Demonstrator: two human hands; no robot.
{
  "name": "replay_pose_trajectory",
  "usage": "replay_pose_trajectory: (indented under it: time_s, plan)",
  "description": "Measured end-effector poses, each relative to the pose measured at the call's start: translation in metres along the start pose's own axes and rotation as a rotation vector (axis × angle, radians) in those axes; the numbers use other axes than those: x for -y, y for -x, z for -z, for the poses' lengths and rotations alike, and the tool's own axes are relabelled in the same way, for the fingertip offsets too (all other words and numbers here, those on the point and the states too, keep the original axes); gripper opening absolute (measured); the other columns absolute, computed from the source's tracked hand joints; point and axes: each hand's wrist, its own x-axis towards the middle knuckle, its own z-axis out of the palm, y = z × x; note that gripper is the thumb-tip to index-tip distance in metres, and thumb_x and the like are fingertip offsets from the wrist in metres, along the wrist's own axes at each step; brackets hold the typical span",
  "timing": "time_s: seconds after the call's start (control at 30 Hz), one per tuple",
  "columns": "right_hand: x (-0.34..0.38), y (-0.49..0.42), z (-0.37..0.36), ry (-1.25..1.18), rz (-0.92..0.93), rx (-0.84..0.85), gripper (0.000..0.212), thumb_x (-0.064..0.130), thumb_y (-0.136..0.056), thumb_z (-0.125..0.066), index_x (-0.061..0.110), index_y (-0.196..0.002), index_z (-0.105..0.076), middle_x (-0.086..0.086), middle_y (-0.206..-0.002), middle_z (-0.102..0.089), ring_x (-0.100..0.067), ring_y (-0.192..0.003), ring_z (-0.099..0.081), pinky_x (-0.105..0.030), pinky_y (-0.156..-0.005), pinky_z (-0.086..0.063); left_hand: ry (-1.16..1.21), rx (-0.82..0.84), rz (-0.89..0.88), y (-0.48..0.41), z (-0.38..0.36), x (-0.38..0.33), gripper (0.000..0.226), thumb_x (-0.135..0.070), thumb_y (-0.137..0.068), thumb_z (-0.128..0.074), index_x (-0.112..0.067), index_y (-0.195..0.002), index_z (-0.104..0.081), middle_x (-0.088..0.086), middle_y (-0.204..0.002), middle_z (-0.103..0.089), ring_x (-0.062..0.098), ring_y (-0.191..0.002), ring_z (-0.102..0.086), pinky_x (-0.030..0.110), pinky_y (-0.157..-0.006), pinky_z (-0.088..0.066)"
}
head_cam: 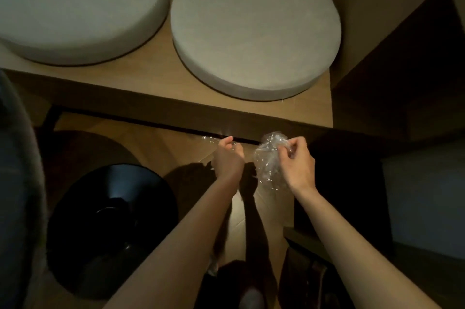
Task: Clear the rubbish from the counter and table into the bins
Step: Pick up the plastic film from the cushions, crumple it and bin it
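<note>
My right hand [297,166] is closed on a crumpled wad of clear plastic wrap [268,157], held in the air just below the wooden ledge. My left hand [227,157] pinches a smaller strip of clear plastic [210,140] that trails out to its left. The two hands are a short way apart, over the wooden floor. A round black bin [110,220] stands open at the lower left, below and to the left of my left forearm.
Two round grey cushioned stools [254,39] [75,7] sit on a raised wooden platform [156,75] above my hands. A dark recess [352,183] lies to the right, with a pale box [427,198] beyond. A grey upholstered edge [15,183] runs along the left.
</note>
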Motion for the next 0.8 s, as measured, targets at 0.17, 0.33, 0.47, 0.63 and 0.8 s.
replay_pose_trajectory:
  time_s: [0.17, 0.33, 0.47, 0.63, 0.8]
  plan:
    - [-0.07, -0.021, -0.057, 0.069, -0.086, -0.073, 0.007, 0.02, -0.095, -0.053, 0.02, -0.092, -0.046, 0.0, -0.096, -0.056, -0.014, -0.079, -0.053, -0.017, -0.051, -0.033, -0.162, -0.007, 0.026, -0.062, -0.022, 0.092, 0.05, -0.016, -0.093, -0.052, -0.021, -0.141, -0.035, 0.005, -0.144, -0.04, 0.026, -0.114, -0.056, 0.03, -0.085, -0.054]
    - [-0.13, -0.06, -0.12, 0.157, -0.017, -0.052, 0.006, 0.019, -0.095, -0.052, 0.02, -0.097, -0.047, 0.003, -0.095, -0.052, -0.011, -0.076, -0.048, -0.019, -0.051, -0.031, -0.26, -0.012, 0.184, -0.143, -0.04, 0.161, 0.065, -0.025, -0.09, -0.058, -0.024, -0.146, -0.025, 0.012, -0.15, -0.03, 0.034, -0.13, -0.041, 0.043, -0.104, -0.043]
    - [-0.179, -0.094, -0.165, 0.163, 0.038, -0.098, 0.014, 0.016, -0.092, -0.056, 0.016, -0.107, -0.056, 0.003, -0.097, -0.055, -0.01, -0.078, -0.052, -0.014, -0.051, -0.034, -0.524, 0.068, 0.049, -0.202, -0.048, 0.203, 0.071, -0.033, -0.091, -0.057, -0.022, -0.149, -0.018, 0.009, -0.157, -0.013, 0.035, -0.141, -0.02, 0.045, -0.114, -0.025]
    - [-0.229, -0.136, -0.217, 0.095, 0.171, -0.154, 0.02, 0.015, -0.089, -0.061, 0.016, -0.109, -0.059, 0.003, -0.104, -0.061, -0.018, -0.099, -0.061, -0.037, -0.08, -0.057, -0.892, 0.087, -0.191, -0.279, -0.068, 0.251, 0.07, -0.038, -0.092, -0.053, -0.031, -0.149, -0.014, 0.007, -0.159, 0.008, 0.033, -0.145, -0.006, 0.045, -0.115, -0.019]
    - [-0.265, -0.167, -0.244, 0.131, 0.277, -0.121, 0.018, 0.017, -0.087, -0.063, 0.019, -0.106, -0.06, 0.003, -0.101, -0.062, -0.019, -0.097, -0.06, -0.043, -0.081, -0.055, -1.051, 0.183, -0.344, -0.341, -0.081, 0.275, 0.069, -0.041, -0.094, -0.048, -0.043, -0.147, -0.005, 0.003, -0.157, 0.02, 0.029, -0.145, 0.014, 0.052, -0.116, -0.009]
